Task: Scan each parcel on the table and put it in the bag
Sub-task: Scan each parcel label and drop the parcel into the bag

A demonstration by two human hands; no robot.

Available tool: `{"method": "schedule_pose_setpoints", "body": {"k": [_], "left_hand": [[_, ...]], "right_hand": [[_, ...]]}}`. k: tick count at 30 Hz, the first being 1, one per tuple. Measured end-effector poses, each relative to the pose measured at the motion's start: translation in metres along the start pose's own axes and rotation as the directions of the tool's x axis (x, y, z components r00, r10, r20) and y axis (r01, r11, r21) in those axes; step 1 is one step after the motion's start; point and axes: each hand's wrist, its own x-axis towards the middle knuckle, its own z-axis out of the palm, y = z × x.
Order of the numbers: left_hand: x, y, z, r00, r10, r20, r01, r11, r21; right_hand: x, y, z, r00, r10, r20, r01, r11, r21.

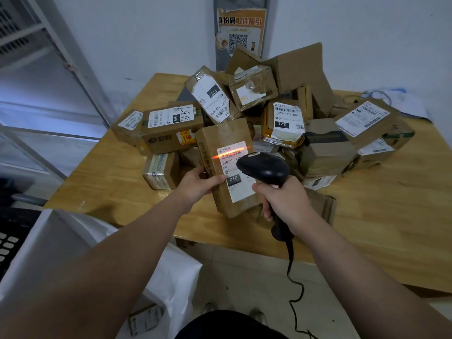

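Observation:
My left hand [199, 183] grips the left edge of a brown cardboard parcel [220, 140], tilted up above the wooden table [381, 216]. Its white label marked 010 faces me. My right hand [285, 200] holds a black corded barcode scanner [265, 168] by the handle, its head just right of the label. An orange scan line crosses the barcode at the label's top. A white bag [168, 272] stands open on the floor at lower left, with a small box [144, 319] beside my forearm there.
Several labelled cardboard parcels [171, 126] are piled across the middle and back of the table. An open flattened carton [303, 69] leans on the wall behind them. The scanner cable [293, 289] hangs to the floor. A metal rack [36, 69] stands at left.

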Motion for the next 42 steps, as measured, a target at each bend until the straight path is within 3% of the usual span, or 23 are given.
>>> {"method": "schedule_pose_setpoints", "body": {"k": [17, 30, 42], "left_hand": [[-0.003, 0.001, 0.006, 0.999, -0.002, -0.038, 0.003, 1.0, 0.018], [-0.013, 0.002, 0.017, 0.994, -0.009, -0.11, 0.005, 0.999, -0.033], [-0.02, -0.001, 0.027, 0.985, -0.021, -0.171, 0.013, 0.999, -0.043]], "right_hand": [[-0.008, 0.001, -0.007, 1.0, 0.028, 0.006, -0.028, 1.0, 0.01], [-0.023, 0.027, -0.012, 0.996, -0.004, -0.09, 0.01, 0.998, 0.059], [-0.028, 0.032, -0.026, 0.998, -0.032, -0.049, 0.035, 0.998, 0.059]]}}
